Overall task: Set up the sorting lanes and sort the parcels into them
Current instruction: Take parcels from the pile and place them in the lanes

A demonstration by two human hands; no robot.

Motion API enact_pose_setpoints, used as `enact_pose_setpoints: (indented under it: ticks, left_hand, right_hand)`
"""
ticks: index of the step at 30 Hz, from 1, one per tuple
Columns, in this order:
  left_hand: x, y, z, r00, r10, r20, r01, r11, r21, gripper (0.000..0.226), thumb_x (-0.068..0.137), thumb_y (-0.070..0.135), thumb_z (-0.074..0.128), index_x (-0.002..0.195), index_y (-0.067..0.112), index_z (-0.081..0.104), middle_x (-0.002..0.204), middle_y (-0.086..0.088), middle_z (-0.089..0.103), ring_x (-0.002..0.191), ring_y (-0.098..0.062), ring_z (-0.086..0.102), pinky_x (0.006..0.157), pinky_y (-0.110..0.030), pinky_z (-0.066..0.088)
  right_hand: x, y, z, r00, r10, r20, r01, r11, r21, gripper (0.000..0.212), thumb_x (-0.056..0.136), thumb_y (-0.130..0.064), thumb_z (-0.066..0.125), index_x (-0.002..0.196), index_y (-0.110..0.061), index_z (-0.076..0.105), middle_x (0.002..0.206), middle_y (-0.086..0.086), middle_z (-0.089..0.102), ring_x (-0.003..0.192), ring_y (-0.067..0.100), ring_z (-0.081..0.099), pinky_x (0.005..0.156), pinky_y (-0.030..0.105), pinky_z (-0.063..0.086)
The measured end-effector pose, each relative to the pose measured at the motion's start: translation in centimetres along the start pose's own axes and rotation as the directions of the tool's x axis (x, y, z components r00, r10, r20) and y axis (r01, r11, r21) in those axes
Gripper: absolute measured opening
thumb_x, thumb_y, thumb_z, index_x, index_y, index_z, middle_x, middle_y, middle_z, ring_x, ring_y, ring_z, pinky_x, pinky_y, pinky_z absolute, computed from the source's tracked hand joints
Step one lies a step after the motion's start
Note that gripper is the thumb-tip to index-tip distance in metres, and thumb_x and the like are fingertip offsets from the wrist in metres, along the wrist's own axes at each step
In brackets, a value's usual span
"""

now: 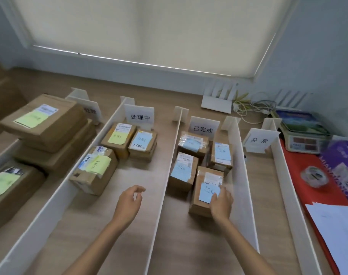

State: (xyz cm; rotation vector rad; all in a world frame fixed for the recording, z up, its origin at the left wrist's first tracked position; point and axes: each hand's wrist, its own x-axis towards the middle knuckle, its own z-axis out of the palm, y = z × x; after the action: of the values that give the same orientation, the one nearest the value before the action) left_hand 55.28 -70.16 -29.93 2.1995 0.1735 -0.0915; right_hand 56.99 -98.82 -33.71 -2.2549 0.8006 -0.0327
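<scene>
White divider boards (pixel 170 159) split the wooden table into lanes, each with a white sign card (pixel 139 115) at its far end. My right hand (pixel 220 202) grips the near right corner of a small brown parcel with a blue note (pixel 205 187) in the third lane, among three other blue-noted parcels (pixel 191 144). My left hand (pixel 129 201) hovers over the second lane, fingers loosely curled, holding nothing. That lane holds three parcels (pixel 94 169). Large boxes with green notes (pixel 40 122) fill the leftmost lane.
The fourth lane (pixel 262 187) on the right holds only its sign card. Right of the lanes lie a red mat (pixel 300 175), a tape roll (pixel 315 176), a purple box (pixel 343 167), a scale (pixel 306 140) and white papers (pixel 338 235). Cables and white stands sit at the back.
</scene>
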Motion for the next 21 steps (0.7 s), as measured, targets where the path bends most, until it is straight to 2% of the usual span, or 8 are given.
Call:
enact_pose_setpoints:
  ticks: [2,4,7,10,14,18,19,21]
  left_hand:
    - [-0.5,-0.8,-1.9,0.999,-0.018,-0.028,0.017,0.999,-0.032,0.024,0.093,0.006,0.047,0.099,0.022,0.063,0.102,0.009,0.062,0.102,-0.008,0.055,0.086,-0.021,0.039]
    - [-1.3,-1.8,-5.0,0.996,-0.039,-0.085,0.033,0.997,-0.072,0.025,0.092,0.006,0.047,0.097,0.023,0.064,0.101,0.009,0.062,0.101,-0.008,0.055,0.084,-0.022,0.039]
    - [-3.1,-3.6,-11.1,0.980,-0.070,-0.185,0.043,0.989,-0.144,0.026,0.092,0.005,0.047,0.097,0.022,0.066,0.099,0.007,0.066,0.095,-0.009,0.059,0.076,-0.020,0.043]
    - [-6.7,-7.4,-19.1,0.936,-0.130,-0.327,0.074,0.981,-0.177,0.026,0.089,0.004,0.048,0.095,0.020,0.068,0.096,0.004,0.068,0.091,-0.011,0.060,0.074,-0.020,0.043]
    - [-12.8,-14.2,-29.7,0.867,-0.198,-0.457,0.121,0.974,-0.193,0.026,0.090,0.005,0.047,0.091,0.024,0.065,0.097,0.005,0.067,0.095,-0.013,0.060,0.081,-0.025,0.043]
    - [-18.9,-21.1,-38.6,0.759,-0.289,-0.584,0.136,0.947,-0.292,0.026,0.087,0.004,0.047,0.084,0.023,0.064,0.092,-0.003,0.068,0.094,-0.025,0.064,0.081,-0.030,0.046]
    - [-20.4,-22.4,-40.4,0.732,-0.307,-0.609,0.139,0.941,-0.307,0.026,0.088,-0.001,0.047,0.085,0.019,0.063,0.091,-0.005,0.067,0.092,-0.026,0.063,0.077,-0.026,0.046]
    - [-23.4,-24.9,-43.5,0.677,-0.325,-0.660,0.147,0.939,-0.311,0.024,0.090,-0.007,0.045,0.090,0.008,0.064,0.092,-0.007,0.064,0.088,-0.022,0.058,0.067,-0.009,0.040]
  right_hand:
    - [-2.1,-2.6,0.4,0.977,-0.213,-0.003,0.213,0.977,-0.002,0.034,0.097,-0.014,0.045,0.131,-0.011,0.049,0.132,0.009,0.050,0.123,0.024,0.043,0.106,0.037,0.036]
    - [-4.8,-5.9,1.7,0.925,-0.377,0.042,0.377,0.926,0.007,0.026,0.098,-0.013,0.044,0.121,-0.011,0.056,0.126,0.008,0.055,0.119,0.022,0.046,0.107,0.035,0.036]
    - [-10.1,-11.5,4.5,0.844,-0.520,0.130,0.514,0.854,0.078,0.022,0.097,-0.008,0.045,0.109,-0.015,0.062,0.115,0.002,0.060,0.112,0.014,0.050,0.098,0.021,0.035]
    - [-17.3,-16.9,8.5,0.724,-0.663,0.190,0.653,0.747,0.123,0.024,0.095,-0.006,0.047,0.106,-0.015,0.066,0.109,0.000,0.063,0.107,0.012,0.053,0.091,0.018,0.035]
    - [-27.6,-22.8,14.3,0.592,-0.759,0.271,0.720,0.650,0.245,0.020,0.093,-0.006,0.051,0.099,-0.012,0.069,0.103,0.005,0.067,0.098,0.016,0.059,0.086,0.028,0.048]
    - [-38.0,-26.9,19.9,0.501,-0.786,0.363,0.709,0.613,0.348,0.026,0.091,0.000,0.048,0.099,-0.012,0.070,0.098,0.000,0.069,0.095,0.011,0.060,0.084,0.023,0.045]
    - [-40.3,-27.6,21.1,0.476,-0.789,0.389,0.707,0.606,0.364,0.026,0.092,-0.002,0.047,0.100,-0.013,0.069,0.098,-0.002,0.068,0.095,0.010,0.061,0.083,0.022,0.045]
    - [-44.4,-28.9,23.7,0.430,-0.795,0.429,0.700,0.593,0.397,0.024,0.093,-0.004,0.048,0.097,-0.014,0.070,0.096,-0.004,0.069,0.092,0.010,0.063,0.079,0.021,0.046]
